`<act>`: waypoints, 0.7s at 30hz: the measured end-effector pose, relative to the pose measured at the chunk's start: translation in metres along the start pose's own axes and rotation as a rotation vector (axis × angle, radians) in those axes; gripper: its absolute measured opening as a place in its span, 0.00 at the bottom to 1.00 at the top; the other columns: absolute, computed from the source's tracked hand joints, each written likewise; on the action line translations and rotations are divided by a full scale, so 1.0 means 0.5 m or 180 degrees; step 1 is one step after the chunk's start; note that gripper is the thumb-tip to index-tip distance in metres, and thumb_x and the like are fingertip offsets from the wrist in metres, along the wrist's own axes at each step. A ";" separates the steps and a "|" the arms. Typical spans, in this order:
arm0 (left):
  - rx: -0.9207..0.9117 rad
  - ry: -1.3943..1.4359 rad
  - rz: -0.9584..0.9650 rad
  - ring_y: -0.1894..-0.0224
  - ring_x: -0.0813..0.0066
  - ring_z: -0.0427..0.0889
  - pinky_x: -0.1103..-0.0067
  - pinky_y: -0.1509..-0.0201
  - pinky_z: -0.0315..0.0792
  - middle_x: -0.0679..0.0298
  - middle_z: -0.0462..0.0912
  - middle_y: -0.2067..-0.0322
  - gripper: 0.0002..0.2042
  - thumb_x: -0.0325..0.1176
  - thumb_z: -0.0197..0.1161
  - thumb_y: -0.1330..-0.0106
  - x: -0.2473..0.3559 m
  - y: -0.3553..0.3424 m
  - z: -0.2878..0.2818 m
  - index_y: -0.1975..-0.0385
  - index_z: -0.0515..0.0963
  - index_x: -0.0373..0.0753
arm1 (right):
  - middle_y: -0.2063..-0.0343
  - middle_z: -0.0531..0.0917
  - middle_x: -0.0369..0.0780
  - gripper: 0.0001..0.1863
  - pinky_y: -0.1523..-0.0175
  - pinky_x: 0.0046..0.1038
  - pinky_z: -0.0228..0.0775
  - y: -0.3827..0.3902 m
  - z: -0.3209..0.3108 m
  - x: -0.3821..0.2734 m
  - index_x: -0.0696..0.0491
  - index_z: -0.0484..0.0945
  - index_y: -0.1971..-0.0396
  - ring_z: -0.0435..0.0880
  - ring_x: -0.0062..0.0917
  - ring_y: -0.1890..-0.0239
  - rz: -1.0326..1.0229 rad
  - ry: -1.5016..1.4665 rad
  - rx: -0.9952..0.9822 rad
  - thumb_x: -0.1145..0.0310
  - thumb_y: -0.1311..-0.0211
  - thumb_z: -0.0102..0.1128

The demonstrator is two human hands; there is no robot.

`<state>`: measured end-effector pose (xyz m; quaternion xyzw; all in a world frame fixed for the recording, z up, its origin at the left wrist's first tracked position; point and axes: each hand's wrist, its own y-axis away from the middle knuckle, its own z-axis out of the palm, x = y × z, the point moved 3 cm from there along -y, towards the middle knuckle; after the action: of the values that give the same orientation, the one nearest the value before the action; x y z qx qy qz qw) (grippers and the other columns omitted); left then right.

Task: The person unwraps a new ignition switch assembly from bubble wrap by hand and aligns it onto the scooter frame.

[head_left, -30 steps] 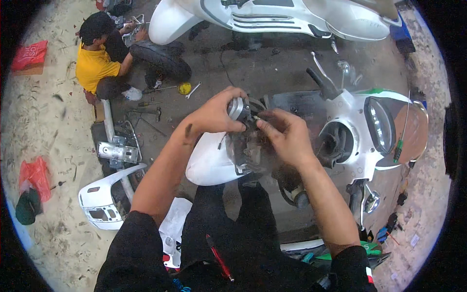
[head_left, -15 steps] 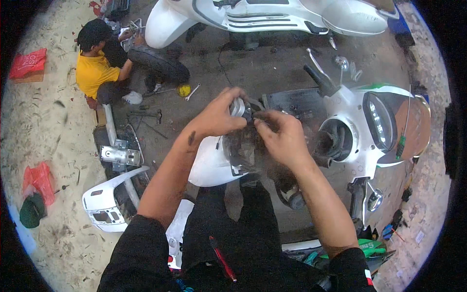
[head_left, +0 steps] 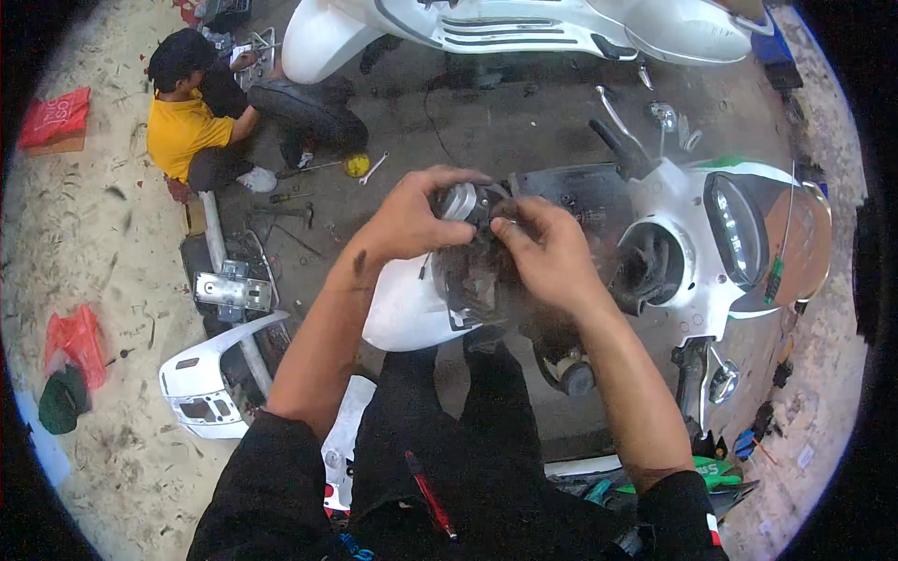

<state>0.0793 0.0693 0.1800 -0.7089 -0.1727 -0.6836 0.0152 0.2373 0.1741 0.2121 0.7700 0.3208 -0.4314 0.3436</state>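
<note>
A small silver-and-black metal part (head_left: 458,203) sits in my left hand (head_left: 409,217), between the thumb below and the fingers curved over its far side. My right hand (head_left: 554,251) comes in from the right, thumb and forefinger pinched together against the part's dark side. Whatever lies between those fingertips is too small and dark to make out. Under my hands is the body of a partly stripped scooter, with a white curved panel (head_left: 404,307) to the left and dark inner parts (head_left: 479,285) showing beside it.
To the right is a white scooter front (head_left: 689,220) with headlight, mirrors and windscreen. Another white scooter (head_left: 524,33) stands across the far side. A person in a yellow shirt (head_left: 187,136) sits far left. A wrench (head_left: 374,168), a hammer (head_left: 297,213) and a white fairing (head_left: 192,388) lie leftward.
My left fingers have straightened and reach farther across the part's far side. My right fingertips have shifted slightly while still pinching at it. The whole view has moved a little.
</note>
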 end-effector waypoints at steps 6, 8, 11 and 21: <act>-0.0308 -0.0106 0.0377 0.47 0.66 0.76 0.74 0.41 0.69 0.55 0.78 0.49 0.30 0.30 0.69 0.60 0.031 -0.003 -0.015 0.49 0.79 0.39 | 0.63 0.81 0.52 0.13 0.52 0.37 0.70 0.009 -0.008 -0.042 0.60 0.81 0.63 0.81 0.44 0.57 -0.0286 0.0989 0.0348 0.71 0.48 0.66; -0.0397 -0.0231 0.0548 0.45 0.66 0.75 0.73 0.40 0.67 0.54 0.77 0.47 0.29 0.29 0.69 0.60 0.031 -0.014 -0.014 0.50 0.80 0.40 | 0.64 0.81 0.51 0.13 0.53 0.37 0.70 0.010 -0.013 -0.038 0.60 0.81 0.63 0.80 0.44 0.58 -0.0111 0.0533 0.0395 0.72 0.50 0.66; -0.0544 -0.0282 0.0781 0.42 0.65 0.74 0.73 0.38 0.66 0.53 0.76 0.45 0.28 0.28 0.69 0.60 0.021 -0.033 -0.016 0.51 0.80 0.41 | 0.67 0.81 0.49 0.12 0.55 0.38 0.70 0.004 -0.021 -0.032 0.60 0.81 0.65 0.80 0.45 0.60 -0.0097 0.0212 0.0337 0.73 0.51 0.67; 0.0212 0.0804 -0.0349 0.53 0.72 0.79 0.77 0.47 0.72 0.60 0.80 0.54 0.26 0.23 0.66 0.59 -0.033 -0.031 -0.018 0.53 0.78 0.33 | 0.66 0.82 0.44 0.13 0.53 0.27 0.70 0.014 -0.051 -0.044 0.61 0.77 0.56 0.81 0.28 0.60 -0.0751 0.0675 0.0732 0.69 0.37 0.60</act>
<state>0.0664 0.0777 0.1610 -0.6059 -0.2305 -0.7611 0.0230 0.2446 0.1863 0.2433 0.8024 0.3918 -0.4190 0.1647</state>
